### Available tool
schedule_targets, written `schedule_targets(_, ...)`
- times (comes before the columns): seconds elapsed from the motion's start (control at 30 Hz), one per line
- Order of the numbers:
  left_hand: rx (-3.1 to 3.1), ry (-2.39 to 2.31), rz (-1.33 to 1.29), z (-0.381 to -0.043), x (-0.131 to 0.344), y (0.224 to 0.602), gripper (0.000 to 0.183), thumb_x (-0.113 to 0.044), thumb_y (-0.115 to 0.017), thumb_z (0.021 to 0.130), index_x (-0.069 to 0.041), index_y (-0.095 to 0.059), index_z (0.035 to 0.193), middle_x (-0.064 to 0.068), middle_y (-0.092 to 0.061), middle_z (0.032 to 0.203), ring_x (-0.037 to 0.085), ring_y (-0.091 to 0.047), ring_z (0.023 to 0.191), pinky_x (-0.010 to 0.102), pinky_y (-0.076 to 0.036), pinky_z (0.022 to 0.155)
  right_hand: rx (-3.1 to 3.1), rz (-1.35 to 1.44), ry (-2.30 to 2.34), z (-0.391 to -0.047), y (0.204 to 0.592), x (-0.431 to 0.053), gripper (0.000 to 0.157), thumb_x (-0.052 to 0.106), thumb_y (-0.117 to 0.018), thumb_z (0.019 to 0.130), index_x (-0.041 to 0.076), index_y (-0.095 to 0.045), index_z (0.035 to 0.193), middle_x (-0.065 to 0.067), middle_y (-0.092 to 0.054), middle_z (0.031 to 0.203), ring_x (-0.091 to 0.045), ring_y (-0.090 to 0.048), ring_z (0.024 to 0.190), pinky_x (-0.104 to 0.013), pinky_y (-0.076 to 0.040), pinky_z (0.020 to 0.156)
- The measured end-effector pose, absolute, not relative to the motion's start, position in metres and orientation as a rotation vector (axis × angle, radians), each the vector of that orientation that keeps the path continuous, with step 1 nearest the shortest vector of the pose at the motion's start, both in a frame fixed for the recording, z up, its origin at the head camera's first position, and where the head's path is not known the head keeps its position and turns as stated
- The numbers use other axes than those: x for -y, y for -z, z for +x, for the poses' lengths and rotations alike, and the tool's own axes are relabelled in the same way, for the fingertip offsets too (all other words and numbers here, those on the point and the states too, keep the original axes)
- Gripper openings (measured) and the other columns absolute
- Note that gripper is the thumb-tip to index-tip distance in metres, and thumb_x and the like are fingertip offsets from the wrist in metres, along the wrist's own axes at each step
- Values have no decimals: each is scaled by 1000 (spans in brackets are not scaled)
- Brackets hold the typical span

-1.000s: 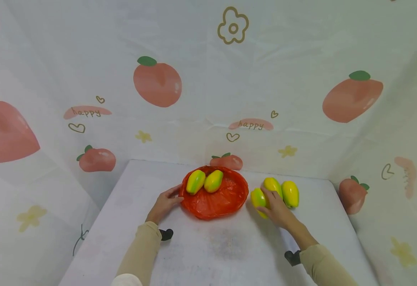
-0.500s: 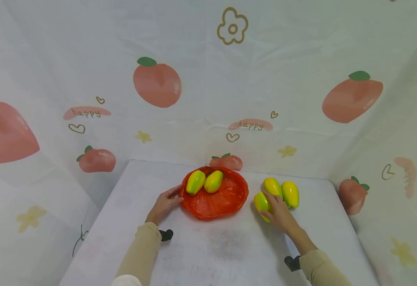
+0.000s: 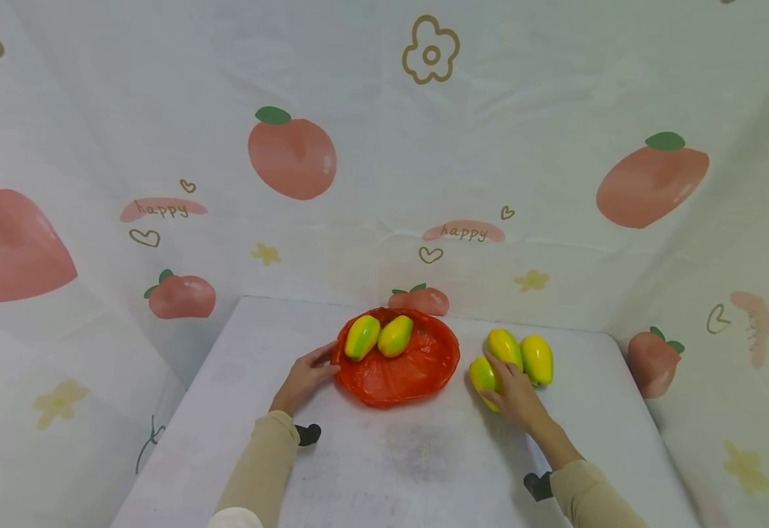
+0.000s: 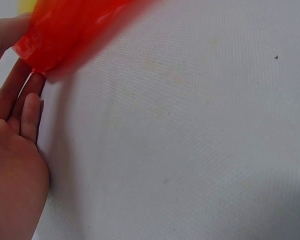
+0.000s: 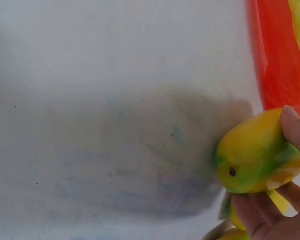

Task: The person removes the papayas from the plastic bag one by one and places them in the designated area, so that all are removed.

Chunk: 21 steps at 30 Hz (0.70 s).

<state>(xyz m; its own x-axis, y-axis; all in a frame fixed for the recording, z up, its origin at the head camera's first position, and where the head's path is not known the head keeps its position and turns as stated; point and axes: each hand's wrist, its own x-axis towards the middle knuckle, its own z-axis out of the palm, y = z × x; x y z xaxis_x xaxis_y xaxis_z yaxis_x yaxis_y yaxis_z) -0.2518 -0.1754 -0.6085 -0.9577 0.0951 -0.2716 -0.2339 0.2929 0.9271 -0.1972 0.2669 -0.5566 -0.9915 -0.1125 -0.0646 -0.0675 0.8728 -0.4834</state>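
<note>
A red plastic bag [image 3: 400,385], spread into a round shallow dish shape, lies on the table with two yellow-green papayas, one on the left [image 3: 362,338] and one beside it [image 3: 395,336], near its back left. My left hand [image 3: 303,380] holds the bag's left edge, thumb over the rim and fingers [image 4: 15,92] below it. To the bag's right, my right hand [image 3: 516,396] grips another papaya [image 5: 255,150], thumb on one side and fingers on the other. Its dark stem spot shows in the right wrist view. Two more papayas, a nearer [image 3: 504,346] and a farther-right one [image 3: 537,359], lie just behind that hand.
The white table [image 3: 371,469] extends in front of the bag and has a greyish stained patch. A pale printed cloth [image 3: 358,242] hangs behind the table and along both sides. Black heart-shaped pieces stick out at both wrists.
My right hand has shifted slightly right and toward me with its papaya, away from the bag, and has then stayed about still. My left hand and the bag have kept their place.
</note>
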Motion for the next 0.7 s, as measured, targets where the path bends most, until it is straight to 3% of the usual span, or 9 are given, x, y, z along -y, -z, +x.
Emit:
schedule_targets(0.2, -2281, -1705, -151, -252, 175, 606, 60, -25, -72, 95, -33, -52, 150, 3, -49, 158, 30, -40, 151, 50, -39, 122, -2945, -125, 759, -197, 560, -268, 80, 28, -76, 92, 12, -35, 159, -26, -51, 141, -40, -55, 116, -65, -48, 106)
schedule_targets(0.7, -2301, -1697, -140, -250, 175, 605, 60, -24, -72, 94, -31, -52, 150, 4, -50, 158, 31, -40, 151, 50, -39, 122, -2938, -94, 760, -196, 559, -265, 80, 30, -73, 94, 7, -31, 158, -30, -42, 150, -45, -49, 129, -67, -43, 111)
